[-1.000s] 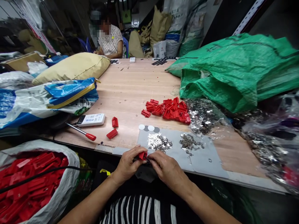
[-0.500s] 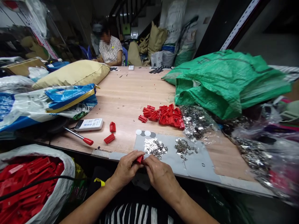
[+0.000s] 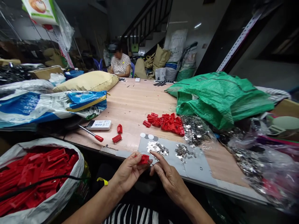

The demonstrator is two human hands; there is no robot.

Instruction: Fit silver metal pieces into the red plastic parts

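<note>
My left hand (image 3: 129,172) is closed around a small red plastic part (image 3: 144,159), held up just over the table's front edge. Close beside it, my right hand (image 3: 170,178) has its index finger stretched out and apart from the thumb. A tiny pale spot shows between the fingertips of both hands; I cannot tell what it is. Just beyond the hands, a pile of shiny small metal pieces (image 3: 157,148) lies on a grey mat (image 3: 193,168). A second, duller pile of metal pieces (image 3: 183,151) is to its right.
Red parts lie in a heap (image 3: 171,123) behind the mat. Left are two loose red parts (image 3: 117,138), a red-handled tool (image 3: 98,138), a white box (image 3: 99,125) and a sack of red parts (image 3: 80,158). A green sack (image 3: 217,96) fills the right. A person (image 3: 121,65) sits opposite.
My view has tilted up and shifted left. The right hand's fingers have spread and moved off the red part, which has turned and shows more fully in my left hand.
</note>
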